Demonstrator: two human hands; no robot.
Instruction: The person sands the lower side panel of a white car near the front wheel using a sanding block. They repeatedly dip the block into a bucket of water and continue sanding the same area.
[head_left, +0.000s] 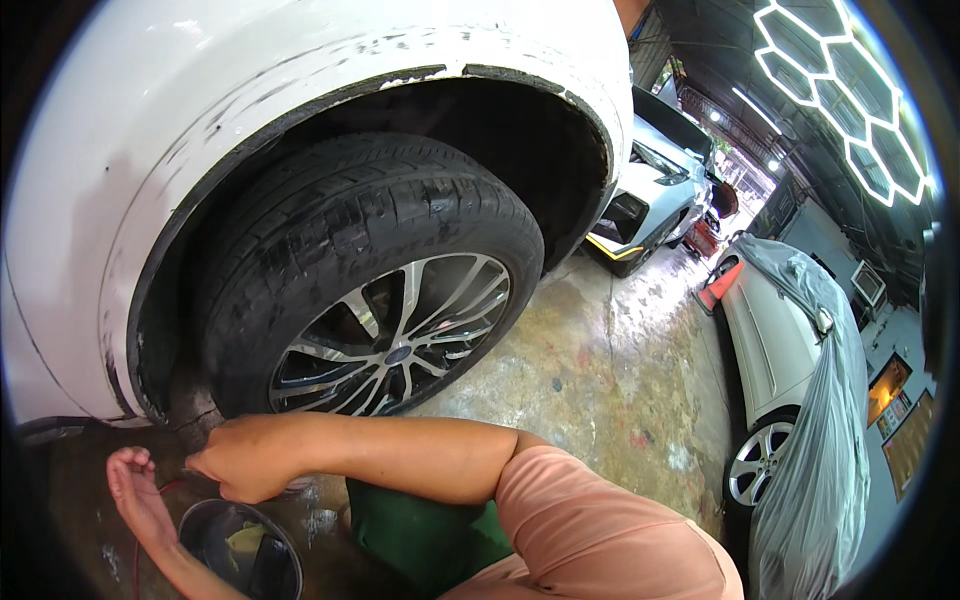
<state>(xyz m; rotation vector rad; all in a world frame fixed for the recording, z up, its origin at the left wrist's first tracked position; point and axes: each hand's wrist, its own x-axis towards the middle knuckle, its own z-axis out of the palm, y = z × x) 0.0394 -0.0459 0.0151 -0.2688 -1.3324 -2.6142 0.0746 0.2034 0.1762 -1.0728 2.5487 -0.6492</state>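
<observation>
Stained conc. flr (620, 370), hex LED lts (832, 76) under dark clg (725, 35), pale wall (880, 340) R w/ framed pics (889, 388)

no legible txt: blue oval badge (399, 354) at ctr of wheel (405, 318), lettering too small; wall posters (888, 390) also unreadable, print v. tiny.

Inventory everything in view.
Near car: one, white, left
Near wheel: one, black and silver, left
Bucket: one, grey, lower left
Cloth: one, yellowish, in bucket
Far car: one, silvery, background
Covered car: one, white, right
Cover: one, grey, over covered car
Cone: one, orange, beside covered car
Hexagon lights: one set, white, upper right
Floor: one, brownish, centre
Green item: one, green, bottom
Shirt: one, salmon, bottom
Left hand: one, bare, lower left
Right hand: one, bare, lower left
</observation>
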